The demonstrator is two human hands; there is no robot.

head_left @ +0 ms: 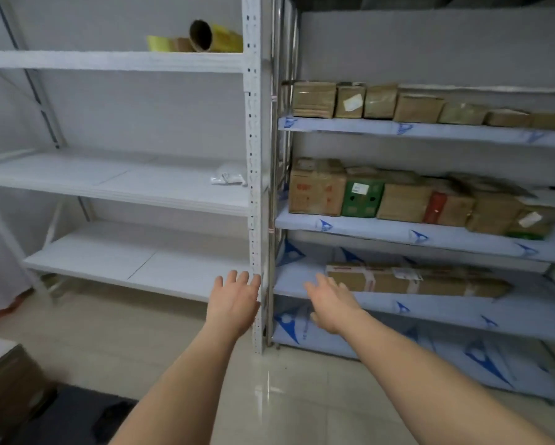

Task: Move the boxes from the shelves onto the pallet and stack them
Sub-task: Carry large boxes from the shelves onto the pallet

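While both hands [234, 303] reach, box [411, 281] seemingly untouched.

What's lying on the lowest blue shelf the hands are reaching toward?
One long flat cardboard box with red-and-white tape lies on the blue shelf. The right hand covers its near end. Whatever sits behind the box is hidden.

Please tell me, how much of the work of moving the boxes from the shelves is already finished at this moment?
The white shelves hold no boxes, perhaps already cleared. In hand: nothing yet; the left hand and right hand are open, reaching toward the long box on a lower blue shelf. Left: that box and the rows of boxes on the two shelves above. The pallet is not clearly in view.
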